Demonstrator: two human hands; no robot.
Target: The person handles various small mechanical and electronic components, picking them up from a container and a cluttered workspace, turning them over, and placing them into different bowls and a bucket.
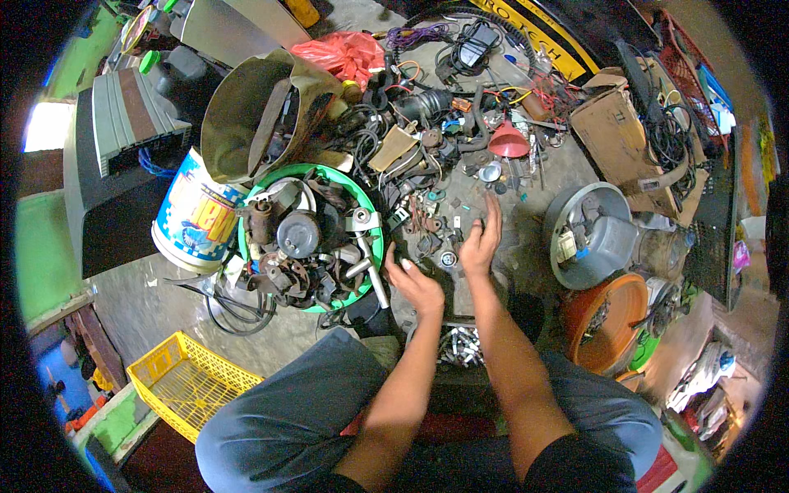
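My left hand (417,287) is open beside the right rim of a green basin (376,215), its fingers stretched forward and holding nothing visible. The basin is heaped with greasy metal parts, and a T-shaped metal piece (362,267) lies over its right side. My right hand (483,244) is held upright a little farther forward, also open, with its thumb apart from the fingers. Small scattered parts (427,222) lie on the grey floor between and beyond both hands. Below my wrists, between my legs, small silvery cylindrical pieces (462,347) sit in a dark container.
A red funnel (509,141) and tangled cables (415,34) lie ahead. On the right stand a grey basin (561,223), an orange basin (626,304) and a cardboard box (602,123). Left are a printed bucket (193,215), a large metal can (230,123) and a yellow crate (193,382).
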